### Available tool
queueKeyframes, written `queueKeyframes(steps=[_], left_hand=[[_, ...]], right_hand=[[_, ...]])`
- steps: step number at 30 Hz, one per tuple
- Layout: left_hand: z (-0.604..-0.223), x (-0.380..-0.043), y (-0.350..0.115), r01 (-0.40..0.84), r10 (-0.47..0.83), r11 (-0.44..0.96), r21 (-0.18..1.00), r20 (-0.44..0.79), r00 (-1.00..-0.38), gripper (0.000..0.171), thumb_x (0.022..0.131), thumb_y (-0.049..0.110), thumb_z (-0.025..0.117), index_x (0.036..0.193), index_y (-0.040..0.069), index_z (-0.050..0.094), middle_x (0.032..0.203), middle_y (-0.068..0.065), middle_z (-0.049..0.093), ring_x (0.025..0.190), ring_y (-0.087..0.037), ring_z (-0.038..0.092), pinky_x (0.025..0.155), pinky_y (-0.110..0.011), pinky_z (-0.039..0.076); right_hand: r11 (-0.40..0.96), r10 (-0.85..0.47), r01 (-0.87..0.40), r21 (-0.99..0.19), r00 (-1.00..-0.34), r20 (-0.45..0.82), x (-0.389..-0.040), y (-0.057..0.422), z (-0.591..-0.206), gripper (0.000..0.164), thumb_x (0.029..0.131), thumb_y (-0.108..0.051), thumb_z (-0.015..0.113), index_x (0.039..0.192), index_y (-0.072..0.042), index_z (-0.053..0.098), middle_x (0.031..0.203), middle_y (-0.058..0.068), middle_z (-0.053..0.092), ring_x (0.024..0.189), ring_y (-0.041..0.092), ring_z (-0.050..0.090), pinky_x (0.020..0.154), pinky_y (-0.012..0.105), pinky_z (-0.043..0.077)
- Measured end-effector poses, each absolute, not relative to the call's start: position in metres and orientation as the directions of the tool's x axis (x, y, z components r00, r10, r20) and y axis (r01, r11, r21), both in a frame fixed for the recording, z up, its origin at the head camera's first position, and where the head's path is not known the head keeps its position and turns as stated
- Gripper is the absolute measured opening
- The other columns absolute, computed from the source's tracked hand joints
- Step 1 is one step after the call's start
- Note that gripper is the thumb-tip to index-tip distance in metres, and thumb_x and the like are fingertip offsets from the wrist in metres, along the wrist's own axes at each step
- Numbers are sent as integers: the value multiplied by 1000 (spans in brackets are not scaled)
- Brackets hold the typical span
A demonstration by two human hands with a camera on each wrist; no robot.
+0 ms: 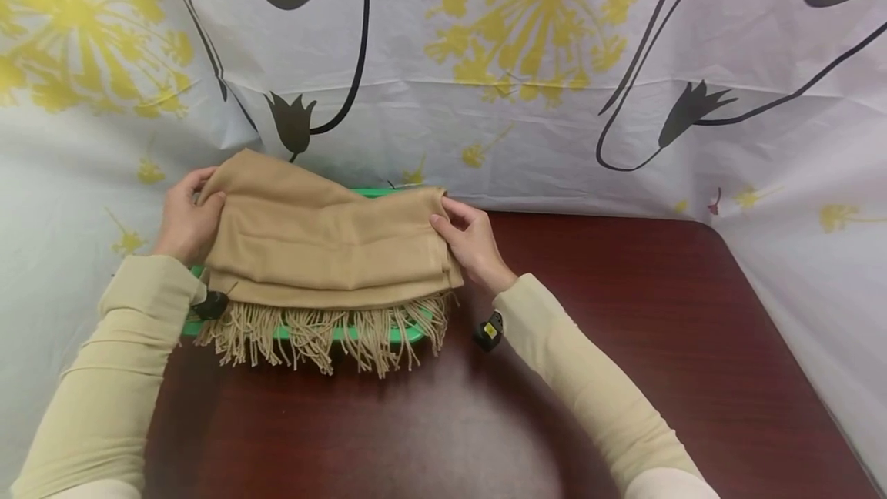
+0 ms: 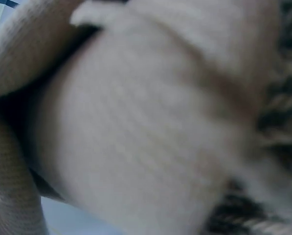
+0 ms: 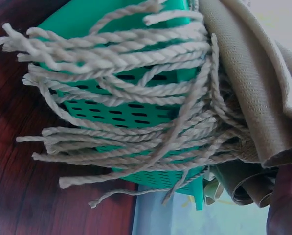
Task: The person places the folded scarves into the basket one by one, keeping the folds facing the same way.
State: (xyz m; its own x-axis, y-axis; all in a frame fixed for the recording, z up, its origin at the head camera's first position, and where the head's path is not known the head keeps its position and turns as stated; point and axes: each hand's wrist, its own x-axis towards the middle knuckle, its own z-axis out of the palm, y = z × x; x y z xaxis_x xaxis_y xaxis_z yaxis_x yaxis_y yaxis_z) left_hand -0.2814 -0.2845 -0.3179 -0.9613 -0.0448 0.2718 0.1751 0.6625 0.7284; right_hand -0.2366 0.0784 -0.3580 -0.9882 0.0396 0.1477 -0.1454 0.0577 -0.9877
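A tan fringed scarf [image 1: 333, 249], folded into a wide band, lies over a green plastic basket [image 1: 377, 192]. My left hand [image 1: 185, 218] grips its left end, thumb on top and fingers behind the cloth. At the right end, my right hand [image 1: 474, 243] pinches the folded corner between thumb and fingers. Twisted tassels hang down over the basket's front, and the right wrist view shows the fringe [image 3: 136, 54] against the slotted green wall [image 3: 77, 19]. Blurred tan cloth [image 2: 131, 122] fills most of the left wrist view, hiding the left fingers there.
The basket stands on a dark red wooden table [image 1: 624, 314], toward its back left. A white curtain [image 1: 416, 129] with yellow and grey flower prints hangs behind and along the sides. A small black wrist device [image 1: 489, 331] sits beneath the right cuff.
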Motion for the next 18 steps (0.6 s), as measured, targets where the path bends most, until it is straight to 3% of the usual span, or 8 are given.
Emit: queueKeyframes(steps=[8, 18], left_hand=[[-320, -285, -283, 151, -85, 660, 736, 273, -958, 43, 93, 18, 36, 133, 2, 37, 117, -23, 39, 109, -37, 37, 90, -45, 30], [-315, -287, -273, 29, -227, 654, 756, 233, -946, 43, 90, 10, 33, 131, 2, 40, 122, -25, 45, 107, -36, 43, 89, -41, 35]], right_hand=[[82, 36, -156, -984, -987, 159, -243, 75, -361, 42, 84, -8, 60, 125, -2, 49, 126, 13, 48, 113, 19, 46, 85, 30, 44], [104, 39, -170, -980, -984, 175, -249, 70, -362, 41, 85, -8, 59, 124, -1, 49, 127, 13, 47, 113, 19, 46, 85, 29, 44]])
